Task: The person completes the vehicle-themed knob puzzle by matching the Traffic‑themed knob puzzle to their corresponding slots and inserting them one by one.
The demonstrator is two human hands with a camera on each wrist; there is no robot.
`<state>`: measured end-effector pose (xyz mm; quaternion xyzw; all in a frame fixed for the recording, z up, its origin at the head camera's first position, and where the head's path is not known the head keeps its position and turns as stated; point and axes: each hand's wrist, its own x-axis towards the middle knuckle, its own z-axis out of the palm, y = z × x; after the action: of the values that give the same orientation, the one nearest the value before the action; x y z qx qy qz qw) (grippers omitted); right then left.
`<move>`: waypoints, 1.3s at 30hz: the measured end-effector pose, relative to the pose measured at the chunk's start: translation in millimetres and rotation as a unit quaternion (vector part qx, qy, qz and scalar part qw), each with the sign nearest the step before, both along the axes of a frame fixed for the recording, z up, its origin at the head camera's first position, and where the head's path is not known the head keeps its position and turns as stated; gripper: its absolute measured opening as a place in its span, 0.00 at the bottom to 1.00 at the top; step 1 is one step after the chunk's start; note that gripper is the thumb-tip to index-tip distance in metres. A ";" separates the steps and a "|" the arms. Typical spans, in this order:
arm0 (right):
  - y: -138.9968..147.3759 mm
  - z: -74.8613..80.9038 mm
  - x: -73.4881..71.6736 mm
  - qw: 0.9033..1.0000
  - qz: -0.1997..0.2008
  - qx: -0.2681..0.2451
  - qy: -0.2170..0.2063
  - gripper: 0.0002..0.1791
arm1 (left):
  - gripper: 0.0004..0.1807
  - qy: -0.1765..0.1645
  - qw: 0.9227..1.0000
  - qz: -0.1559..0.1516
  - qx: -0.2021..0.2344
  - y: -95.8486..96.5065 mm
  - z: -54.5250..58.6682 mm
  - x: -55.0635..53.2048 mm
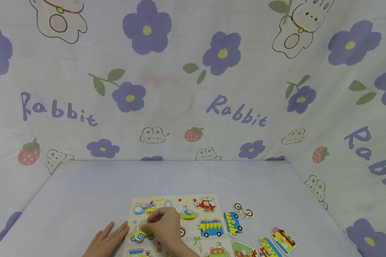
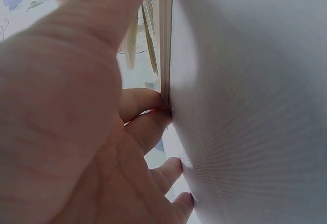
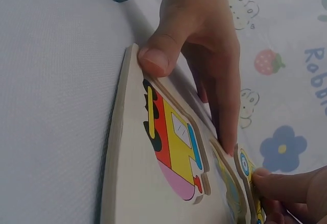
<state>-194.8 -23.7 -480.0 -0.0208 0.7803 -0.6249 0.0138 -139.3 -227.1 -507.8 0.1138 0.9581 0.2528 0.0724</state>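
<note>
Though left wrist view misses it, right hand pinches a yellow piece.

Yellow vehicle piece (blue wheels)

At the left edge of the puzzle board, a bare left hand with short, rounded thumbnail and creased palm; over the board, a bare right hand
</note>
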 end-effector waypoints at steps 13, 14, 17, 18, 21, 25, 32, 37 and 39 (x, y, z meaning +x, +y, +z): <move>1.0 -4.3 0.5 0.999 0.016 0.031 0.007 0.15 | 0.60 -0.028 0.999 0.018 -0.001 3.5 2.9 0.9; 0.9 -4.5 0.7 0.999 0.017 0.035 0.009 0.15 | 0.60 -0.028 0.999 0.019 -0.002 3.8 3.1 1.1; 1.1 -5.9 0.6 0.999 0.022 0.042 0.018 0.16 | 0.60 -0.025 0.999 0.020 -0.005 4.5 3.0 1.7; 1.3 -6.2 0.5 0.998 0.024 0.045 0.021 0.16 | 0.60 -0.022 1.000 0.021 -0.007 4.7 2.8 1.8; 1.9 -7.8 -0.4 0.996 0.032 0.072 0.038 0.16 | 0.60 -0.018 1.000 0.018 -0.010 4.5 2.2 1.9; 3.6 -8.5 -1.9 0.990 0.055 0.110 0.070 0.16 | 0.60 -0.014 1.000 0.014 -0.008 4.2 1.6 1.5; 8.9 -4.3 -2.1 0.986 0.090 0.112 0.085 0.14 | 0.62 -0.027 0.999 0.017 -0.015 4.5 -0.4 0.1; 8.8 -2.8 -1.2 0.989 0.093 0.090 0.077 0.14 | 0.62 -0.011 1.000 0.004 -0.005 1.9 0.0 -0.4; 6.9 -3.8 -0.2 0.990 0.089 0.083 0.070 0.14 | 0.62 -0.001 1.000 0.000 -0.001 0.7 -0.2 0.1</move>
<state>-195.0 -16.8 -483.8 -0.1323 0.8236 -0.5513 0.0163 -139.1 -226.4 -508.0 0.1136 0.9583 0.2517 0.0740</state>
